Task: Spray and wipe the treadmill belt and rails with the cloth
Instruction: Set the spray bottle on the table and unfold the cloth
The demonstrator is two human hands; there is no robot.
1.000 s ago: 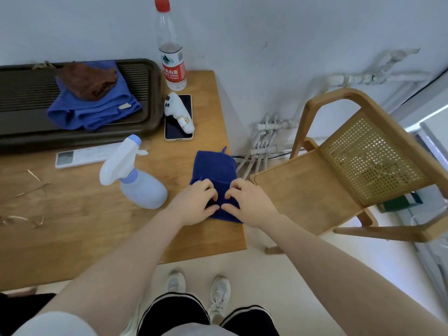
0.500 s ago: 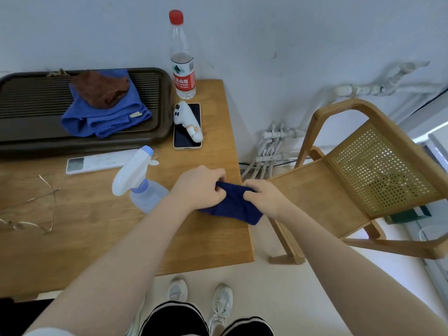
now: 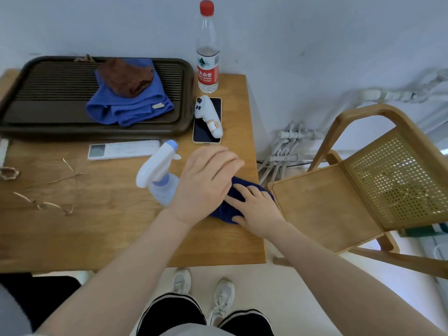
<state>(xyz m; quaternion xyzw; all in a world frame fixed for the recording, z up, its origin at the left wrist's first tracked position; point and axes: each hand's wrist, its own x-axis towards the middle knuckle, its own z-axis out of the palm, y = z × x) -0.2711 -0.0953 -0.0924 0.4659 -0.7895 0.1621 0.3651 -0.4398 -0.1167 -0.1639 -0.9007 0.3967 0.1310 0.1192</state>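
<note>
Head view: my right hand (image 3: 258,209) lies flat on the folded dark navy cloth (image 3: 242,190), fingers straight and slightly spread, pressing it onto the right edge of the light wooden table (image 3: 109,234). My left hand (image 3: 206,180) hovers over the cloth's left part with fingers straight and close together; I cannot tell whether its palm touches the fabric. Just beside that hand, to the left, stands the translucent plastic spray bottle with a white trigger head (image 3: 157,173), upright and untouched. Further back are a clear water bottle with a red cap (image 3: 207,49), a dark slatted tray (image 3: 48,98) holding a bright blue towel (image 3: 131,105) with a brown rag (image 3: 126,76) on top, and a wooden chair with a cane back (image 3: 339,202) stands just right of the table.

No treadmill shows anywhere here, so I judge the task barely begun: the cloth is only being readied. Picking up the sprayer, spraying, and wiping belt and rails all remain.
</note>
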